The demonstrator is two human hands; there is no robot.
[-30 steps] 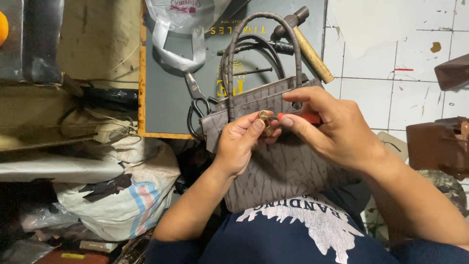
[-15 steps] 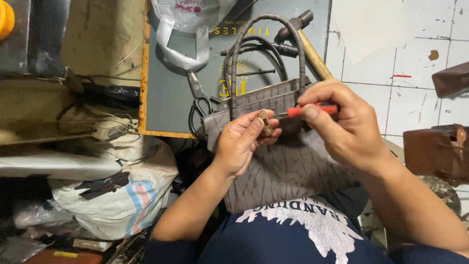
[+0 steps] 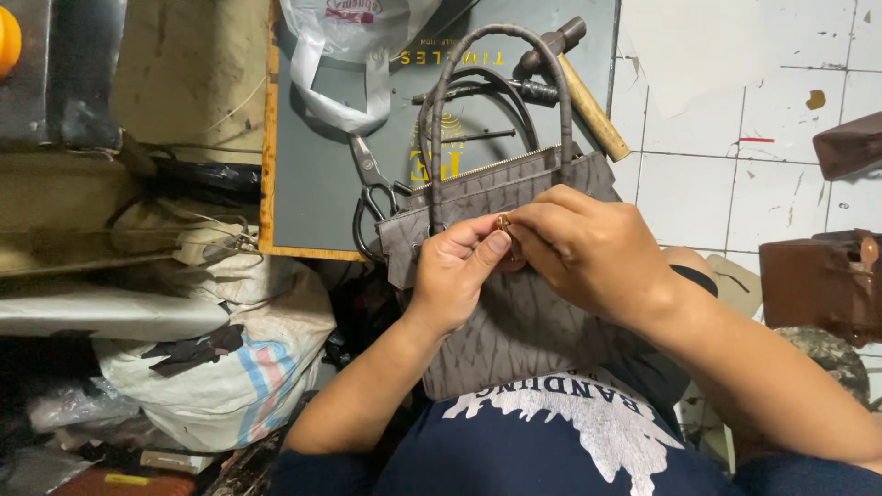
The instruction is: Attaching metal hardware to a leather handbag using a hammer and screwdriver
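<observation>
A grey-brown textured handbag [image 3: 514, 321] with two looped handles [image 3: 501, 55] rests on my lap, its top against a grey mat. My left hand [image 3: 455, 271] pinches a small brass metal fitting [image 3: 503, 223] at the front of the bag, near the handle base. My right hand [image 3: 588, 248] is closed right beside it, fingers curled over the same spot. Whatever it holds is hidden under the fingers.
A grey cutting mat [image 3: 322, 174] on a wooden board holds black-handled scissors [image 3: 372, 188], a wooden-handled hammer [image 3: 574, 83], an awl [image 3: 469, 90] and a white plastic bag [image 3: 344, 55]. Full sacks [image 3: 220, 377] lie at left. Brown leather bags [image 3: 822, 280] sit on white floor tiles at right.
The red-handled tool seen in my right hand earlier is no longer visible. My right hand has closed in over the fitting beside my left thumb.
</observation>
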